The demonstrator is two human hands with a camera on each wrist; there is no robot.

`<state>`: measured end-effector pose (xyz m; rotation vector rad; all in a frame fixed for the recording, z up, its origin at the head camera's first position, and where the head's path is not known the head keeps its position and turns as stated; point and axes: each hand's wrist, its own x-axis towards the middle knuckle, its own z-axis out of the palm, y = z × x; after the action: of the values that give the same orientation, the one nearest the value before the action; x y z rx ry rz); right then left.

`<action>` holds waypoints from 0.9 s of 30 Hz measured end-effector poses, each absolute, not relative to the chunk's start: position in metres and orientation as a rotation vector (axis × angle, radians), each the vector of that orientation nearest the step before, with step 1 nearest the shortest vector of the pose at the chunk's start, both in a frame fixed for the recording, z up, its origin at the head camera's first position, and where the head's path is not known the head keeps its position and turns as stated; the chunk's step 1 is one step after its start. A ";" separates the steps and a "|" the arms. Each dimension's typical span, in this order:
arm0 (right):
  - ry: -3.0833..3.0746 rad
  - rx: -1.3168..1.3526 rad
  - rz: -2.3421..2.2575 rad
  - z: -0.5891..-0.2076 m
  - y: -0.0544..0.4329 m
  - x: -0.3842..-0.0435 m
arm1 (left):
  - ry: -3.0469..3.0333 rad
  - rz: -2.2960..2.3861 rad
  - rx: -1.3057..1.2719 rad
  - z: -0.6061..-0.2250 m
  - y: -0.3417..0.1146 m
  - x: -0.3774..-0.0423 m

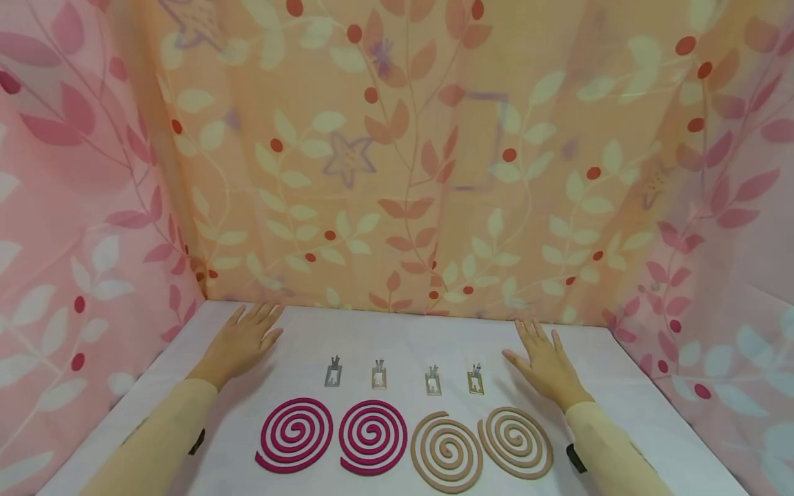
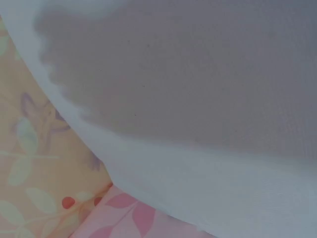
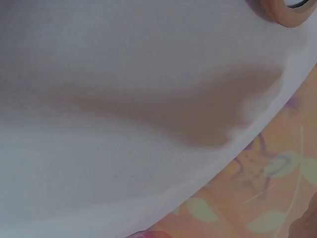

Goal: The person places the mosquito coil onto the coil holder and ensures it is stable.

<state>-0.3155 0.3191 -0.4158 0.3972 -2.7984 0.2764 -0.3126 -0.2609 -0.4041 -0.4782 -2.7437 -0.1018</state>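
In the head view my left hand is held over the far left of the white table, fingers spread and holding nothing. My right hand is likewise spread out and holds nothing, at the far right. Between them stands a row of small metal mosquito coil stands: a grey one, two paler ones and a gold-toned one nearest my right hand. Closer to me lie two magenta mosquito coils on the left and two tan mosquito coils on the right. Neither hand touches them.
Leaf-patterned cloth walls enclose the white tabletop at the back and both sides. The left wrist view has a hand shadow on the table. A curved brown thing, unclear in kind, enters the right wrist view's top corner.
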 end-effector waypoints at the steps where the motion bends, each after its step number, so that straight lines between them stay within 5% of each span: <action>1: -2.797 0.398 0.273 -0.415 0.319 -0.315 | -2.743 -0.098 -0.481 -0.404 -0.260 -0.312; 27: -2.790 0.482 0.372 -0.406 0.304 -0.299 | -2.765 -0.099 -0.545 -0.404 -0.250 -0.303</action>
<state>-0.2993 0.3035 -0.4060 0.4824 -2.7897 0.3720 -0.3031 -0.2505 -0.4045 -0.5452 -2.7655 -0.0985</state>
